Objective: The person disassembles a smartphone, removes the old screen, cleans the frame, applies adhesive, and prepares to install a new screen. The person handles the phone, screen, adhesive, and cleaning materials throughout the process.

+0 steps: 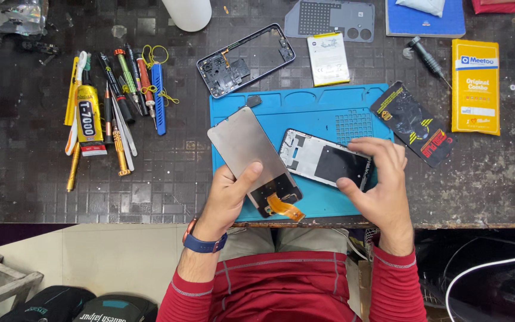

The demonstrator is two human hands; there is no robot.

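My left hand (229, 194) holds a grey phone screen panel (245, 146) back side up, its orange flex cable (285, 207) hanging at the near end. My right hand (382, 179) grips a phone mid-frame (323, 158) with a black patch, resting on the blue work mat (305, 104). The two parts lie side by side, not touching as far as I can tell.
An empty dark phone frame (245, 59) and a white battery (328, 58) lie beyond the mat. Screwdrivers, tweezers and a glue tube (89, 116) sit at the left. A black packet (412, 122), yellow box (475, 86) and grey back cover (329, 18) are at the right and back.
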